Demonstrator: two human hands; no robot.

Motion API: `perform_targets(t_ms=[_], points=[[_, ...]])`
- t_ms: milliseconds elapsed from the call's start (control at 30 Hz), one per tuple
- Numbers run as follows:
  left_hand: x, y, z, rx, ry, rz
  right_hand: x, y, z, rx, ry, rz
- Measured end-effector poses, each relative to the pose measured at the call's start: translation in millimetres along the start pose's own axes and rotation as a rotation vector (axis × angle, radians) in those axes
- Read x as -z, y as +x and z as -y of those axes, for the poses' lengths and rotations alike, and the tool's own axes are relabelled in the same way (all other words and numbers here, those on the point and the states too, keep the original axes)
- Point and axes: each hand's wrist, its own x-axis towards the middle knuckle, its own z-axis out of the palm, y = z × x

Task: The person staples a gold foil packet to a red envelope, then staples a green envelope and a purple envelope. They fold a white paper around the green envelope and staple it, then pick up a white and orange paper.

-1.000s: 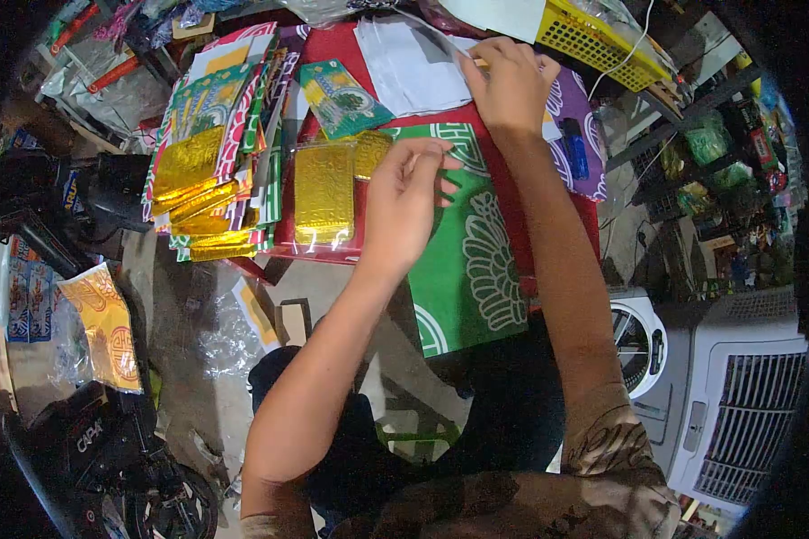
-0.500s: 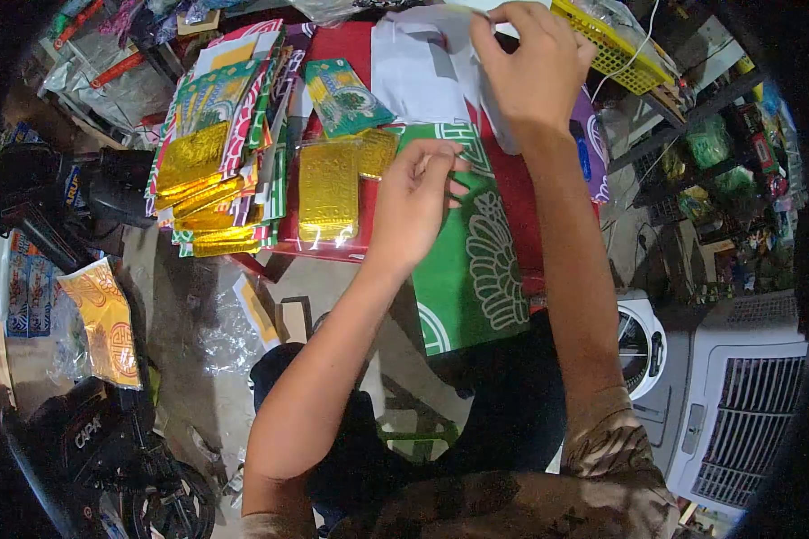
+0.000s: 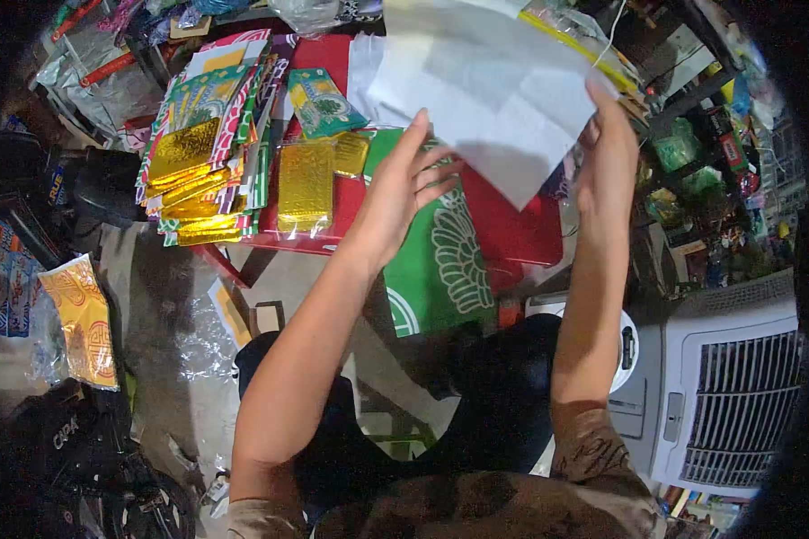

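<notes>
A large white sheet (image 3: 503, 99) is raised over the far part of the red table (image 3: 512, 225). My right hand (image 3: 609, 144) grips its right edge between thumb and fingers. My left hand (image 3: 403, 184) is beside the sheet's lower left side, fingers apart, above a green patterned sheet (image 3: 454, 242) that hangs over the table's front edge. Left of that hand are a gold packet in clear wrap (image 3: 306, 187), another gold piece (image 3: 351, 154) and green printed cards (image 3: 322, 103). More white paper (image 3: 362, 72) lies behind.
A tall stack of colourful packets with gold pieces (image 3: 189, 162) stands at the table's left. A yellow basket (image 3: 548, 31) is partly covered at the back. An air cooler (image 3: 737, 404) stands at the lower right, and a yellow bag (image 3: 83, 319) hangs at left.
My right hand has lifted the white sheet and brought it nearer and to the right. My left hand has shifted slightly left with its fingers spread. The whole view has shifted a little.
</notes>
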Motion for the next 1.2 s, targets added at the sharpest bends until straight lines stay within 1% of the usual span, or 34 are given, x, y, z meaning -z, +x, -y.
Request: perform_targets(t_ms=[33, 67, 100, 200, 300, 333, 433, 467, 567, 667, 767, 800, 900, 1000, 1067, 1133, 1200], points=[[-4, -2, 0, -0.009, -0.021, -0.026, 13, -7, -3, -0.068, -0.114, -0.049], [-5, -4, 0, -0.027, -0.073, -0.009, 24, -18, -9, -0.067, -0.092, -0.03], [-5, -5, 0, -0.034, -0.054, -0.017, 28, -31, -12, -0.067, -0.068, -0.01], [-2, -8, 6, -0.043, -0.013, -0.041, 44, -61, -27, -0.115, -0.099, -0.079], [0, -16, 7, -0.032, -0.003, -0.07, 71, -88, -37, 0.094, -0.524, -0.017], [1, -18, 7, -0.022, 0.002, -0.078, 66, -98, -31, 0.412, -0.657, 0.062], [8, -18, 9, 0.042, 0.058, -0.066, 59, -113, -20, 0.727, -0.791, 0.24], [12, -18, 10, 0.071, 0.086, -0.057, 56, -119, -15, 0.637, -0.79, 0.319], [8, -28, 8, 0.132, 0.141, -0.037, 52, -128, -17, 0.641, -0.896, 0.529], [4, -28, 12, 0.086, 0.201, -0.165, 51, -130, -22, 0.674, -0.937, 0.638], [9, -27, 12, 0.033, 0.319, -0.144, 47, -131, -22, 0.715, -0.933, 0.724], [9, -27, 12, 0.017, 0.315, -0.153, 45, -133, -22, 0.725, -0.93, 0.749], [10, -25, 14, -0.028, 0.298, -0.162, 40, -137, -14, 0.628, -0.907, 0.799], [15, -22, 14, -0.08, 0.294, -0.131, 43, -132, -20, 0.542, -0.802, 0.788], [17, -21, 13, -0.127, 0.32, -0.109, 45, -131, -38, 0.302, -0.619, 0.544], [12, -28, 5, -0.156, 0.353, -0.037, 36, -130, -40, 0.098, -0.433, 0.328], [5, -38, -3, -0.154, 0.379, 0.048, 40, -122, -47, -0.095, -0.217, 0.244]])
